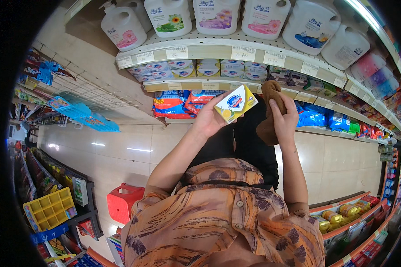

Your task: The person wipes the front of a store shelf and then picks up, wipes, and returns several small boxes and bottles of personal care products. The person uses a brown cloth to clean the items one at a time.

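Note:
My left hand (209,116) holds a yellow and white Safeguard soap box (235,104), its printed front with a lemon picture turned up. In my right hand (285,115) a bunched brown cloth (270,115) is gripped, its lower end hanging down. The cloth is beside the box and apart from it. Behind both hands, stacked soap boxes (209,68) in matching packaging sit on a narrow shelf (187,86). Red and blue detergent bags (173,104) lie on the shelf below, just beyond my left hand.
Large white pump bottles (217,16) line the upper shelf (220,43), whose front edge carries price tags. A wire rack (87,85) with a blue plastic hanger strip (83,111) is at the left. A red plastic stool (124,202) stands on the tiled floor. Yellow bottles (330,216) fill a shelf at lower right.

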The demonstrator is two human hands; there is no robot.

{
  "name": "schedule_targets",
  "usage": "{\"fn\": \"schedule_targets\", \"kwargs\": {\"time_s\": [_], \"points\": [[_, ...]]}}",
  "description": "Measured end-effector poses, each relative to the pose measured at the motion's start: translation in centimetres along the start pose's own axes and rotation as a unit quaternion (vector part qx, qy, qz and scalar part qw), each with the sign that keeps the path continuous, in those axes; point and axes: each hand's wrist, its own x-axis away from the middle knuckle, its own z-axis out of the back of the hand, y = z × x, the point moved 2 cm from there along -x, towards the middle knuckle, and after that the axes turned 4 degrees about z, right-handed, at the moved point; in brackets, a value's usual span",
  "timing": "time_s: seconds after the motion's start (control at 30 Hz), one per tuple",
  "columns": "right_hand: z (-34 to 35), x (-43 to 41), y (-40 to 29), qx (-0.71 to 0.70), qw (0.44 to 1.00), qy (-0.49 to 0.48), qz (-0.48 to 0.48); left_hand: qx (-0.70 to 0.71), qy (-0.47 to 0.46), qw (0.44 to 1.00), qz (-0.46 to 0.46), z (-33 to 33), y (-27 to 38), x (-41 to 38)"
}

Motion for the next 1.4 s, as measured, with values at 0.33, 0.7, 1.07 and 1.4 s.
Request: {"fn": "schedule_targets", "kwargs": {"time_s": [0.33,0.7,1.07,1.4], "points": [[-2.7,2.8,1.7,-0.349,0.869,-0.177,-0.302,-0.148,0.047,0.988,0.023,0.1,0.4,-0.4],[-2.8,3.3,2.8,-0.36,0.852,-0.154,-0.346,-0.129,-0.039,0.991,-0.002,-0.5,1.1,0.2],[-3.1,3.5,2.5,-0.374,0.856,-0.14,-0.328,-0.087,-0.089,0.992,-0.014,0.0,1.2,0.2],[-2.7,3.7,3.0,-0.332,0.88,-0.105,-0.325,-0.084,-0.089,0.992,-0.022,0.0,1.1,0.2]]}}
